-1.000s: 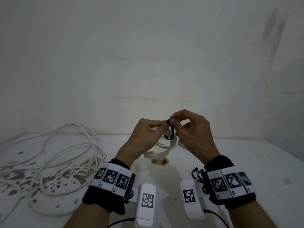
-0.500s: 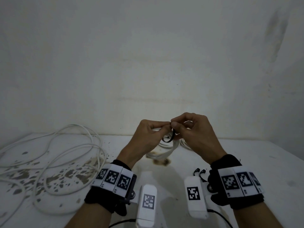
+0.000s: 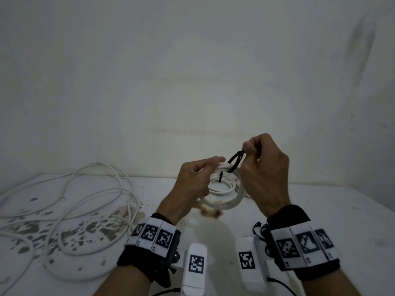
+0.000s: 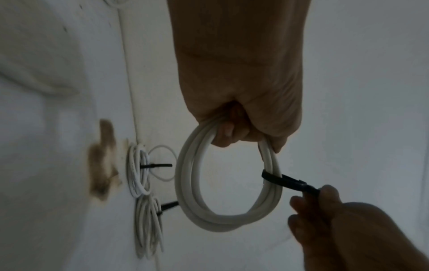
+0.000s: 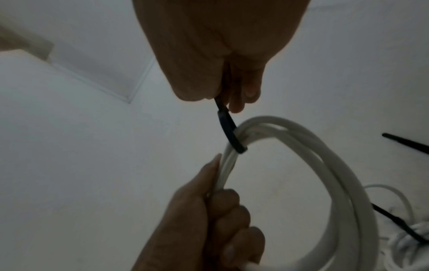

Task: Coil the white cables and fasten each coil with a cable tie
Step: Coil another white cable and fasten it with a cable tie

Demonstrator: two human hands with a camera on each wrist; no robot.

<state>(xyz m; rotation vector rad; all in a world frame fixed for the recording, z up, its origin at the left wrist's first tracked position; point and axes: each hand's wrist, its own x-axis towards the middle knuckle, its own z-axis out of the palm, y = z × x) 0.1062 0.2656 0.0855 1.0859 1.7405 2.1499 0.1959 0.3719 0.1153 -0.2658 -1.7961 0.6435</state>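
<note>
right hand [image 3: 265, 176] higher — cable tie [image 3: 235, 162] tauter

Looked like a bare workroom: stained white table [image 3: 320, 210] w/ chipped paint at 9 o'clock, plain scuffed wall [image 3: 192, 82] at 12 o'clock.

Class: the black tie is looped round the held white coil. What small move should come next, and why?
Probably the right hand should pull the cable tie tail further while the left hand steadies the coil: the loop looks slack in the head view.
</note>
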